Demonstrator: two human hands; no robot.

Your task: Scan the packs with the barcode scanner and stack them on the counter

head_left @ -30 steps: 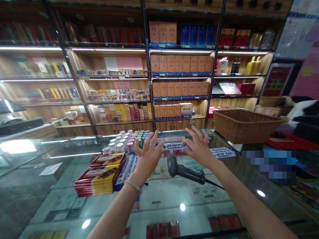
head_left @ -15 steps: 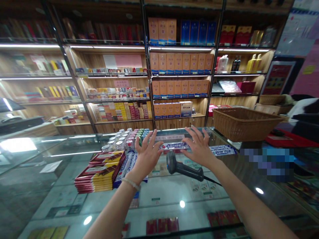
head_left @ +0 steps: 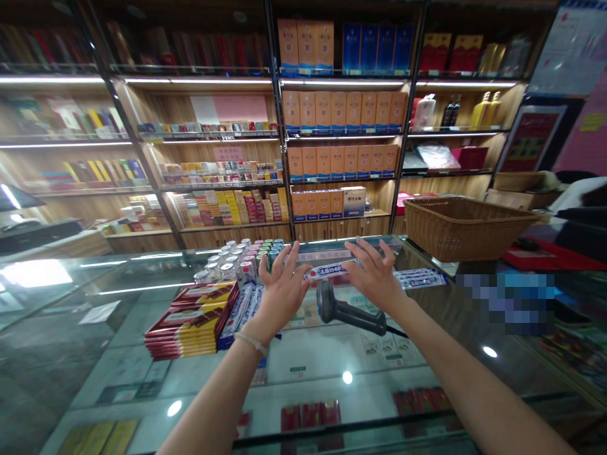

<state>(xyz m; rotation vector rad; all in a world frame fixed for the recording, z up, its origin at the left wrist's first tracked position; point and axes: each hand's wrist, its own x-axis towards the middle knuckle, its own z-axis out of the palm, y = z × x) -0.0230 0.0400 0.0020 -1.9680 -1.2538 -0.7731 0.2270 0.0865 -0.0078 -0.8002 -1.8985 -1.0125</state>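
A long white and blue carton (head_left: 329, 272) lies crosswise over the glass counter (head_left: 313, 360). My left hand (head_left: 283, 285) clasps its left end with the thumb against it, and my right hand (head_left: 374, 273) closes over its right end. A black handheld barcode scanner (head_left: 348, 311) lies on the glass just below the carton, its cord running right. To the left of my left hand are a stack of red and yellow cartons (head_left: 192, 319) and more white and blue cartons (head_left: 241, 309).
Small white-capped jars and cans (head_left: 237, 262) stand behind the stacks. Another white and blue carton (head_left: 420, 278) lies to the right. A wicker basket (head_left: 465, 227) sits at the counter's right end. Shelves of boxed goods (head_left: 341, 161) fill the back wall.
Both hands have closed in from spread fingers onto the ends of the white and blue carton. The view has tilted slightly upward.
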